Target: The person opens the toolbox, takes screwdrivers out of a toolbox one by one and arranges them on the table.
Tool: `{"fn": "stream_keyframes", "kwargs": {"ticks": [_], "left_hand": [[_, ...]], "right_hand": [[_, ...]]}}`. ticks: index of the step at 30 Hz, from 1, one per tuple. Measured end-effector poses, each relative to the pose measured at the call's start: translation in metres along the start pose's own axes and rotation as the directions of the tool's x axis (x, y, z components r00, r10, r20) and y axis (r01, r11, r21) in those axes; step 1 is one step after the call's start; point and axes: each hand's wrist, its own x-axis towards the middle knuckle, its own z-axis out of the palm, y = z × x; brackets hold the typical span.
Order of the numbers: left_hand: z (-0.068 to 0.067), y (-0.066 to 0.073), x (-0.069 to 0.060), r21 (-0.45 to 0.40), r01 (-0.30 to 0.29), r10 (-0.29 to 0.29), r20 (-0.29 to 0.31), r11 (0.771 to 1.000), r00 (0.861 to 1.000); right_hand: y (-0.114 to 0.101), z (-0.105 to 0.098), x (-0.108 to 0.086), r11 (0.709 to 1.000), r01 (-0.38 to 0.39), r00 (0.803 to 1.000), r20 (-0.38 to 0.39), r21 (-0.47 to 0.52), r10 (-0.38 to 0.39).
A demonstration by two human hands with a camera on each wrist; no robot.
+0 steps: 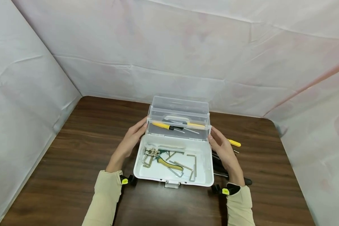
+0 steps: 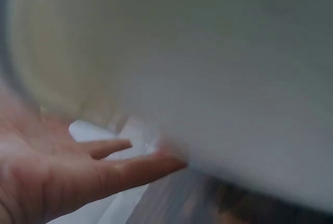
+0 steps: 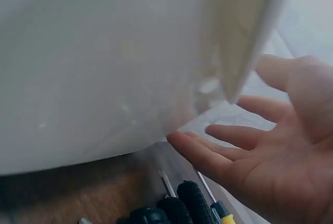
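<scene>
An open toolbox point(image 1: 207, 171) with a white base and a clear, tiered lid point(image 1: 180, 102) is in the middle of the head view. Green-and-yellow handled pliers point(image 1: 169, 164) and several hex keys point(image 1: 195, 164) lie in its base. Screwdrivers with yellow handles point(image 1: 161, 125) show in the clear upper section. At the left side of that section is my left hand point(image 1: 131, 138); at the right side is my right hand point(image 1: 224, 152). In the wrist views, the fingers of both hands are extended beside the box, whose blurred wall hides much of the scene.
Right of the box lie a yellow-handled tool point(image 1: 234, 143) and several dark-handled tools point(image 3: 195, 200), partly hidden by my right hand and arm. The brown wooden table point(image 1: 101, 141) ends at a pale fabric backdrop point(image 1: 158, 47) behind and at both sides.
</scene>
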Motion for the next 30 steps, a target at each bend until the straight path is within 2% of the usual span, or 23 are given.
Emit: {"fn": "stream_keyframes", "kwargs": {"ticks": [6, 13, 22, 30], "left_hand": [[0.000, -0.004, -0.002, 0.022, -0.025, 0.024, 0.019, 0.999, 1.000], [0.000, -0.001, -0.004, 0.053, -0.055, 0.056, -0.018, 0.997, 0.998], [-0.001, 0.005, -0.006, 0.025, -0.071, 0.070, 0.009, 0.997, 0.997], [-0.006, 0.013, -0.009, 0.000, -0.166, 0.166, 0.010, 0.986, 0.986]], "right_hand": [[0.005, 0.002, -0.005, 0.999, 0.031, 0.999, -0.017, 0.037, -0.031], [0.004, 0.006, -0.005, 0.999, 0.042, 0.998, -0.045, 0.027, -0.040], [-0.002, 0.004, -0.008, 0.998, 0.065, 0.995, -0.074, 0.016, -0.064], [-0.011, 0.007, -0.006, 0.985, 0.159, 0.983, -0.101, 0.059, -0.153]]}}
